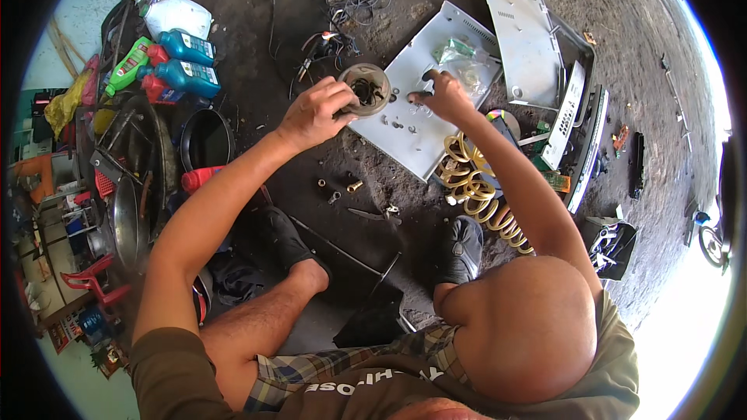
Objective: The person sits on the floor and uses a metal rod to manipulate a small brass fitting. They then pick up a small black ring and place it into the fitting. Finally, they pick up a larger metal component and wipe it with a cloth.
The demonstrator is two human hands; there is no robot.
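Note:
My left hand (317, 115) grips the near left rim of a small round tub (367, 69), its thumb and fingers closed round the edge. Dark small parts lie in the tub, too shaded to name singly. Over a flat light-grey metal panel (424, 145), just right of the tub, my right hand (446, 99) is held with thumb and forefinger apart and dark fingertips. No object shows between them. Several small metal pieces (398, 123) lie on the panel below that hand, and a clear plastic bag (469, 70) rests beyond it.
Gold coil springs (476, 194) lie beside my right forearm. Between my feet are a brass fitting (355, 186), pliers (389, 214) and a T-handled rod (342, 249). Teal bottles (187, 78) and a black pan (206, 140) are at left. Grey panels (521, 39) lie far right.

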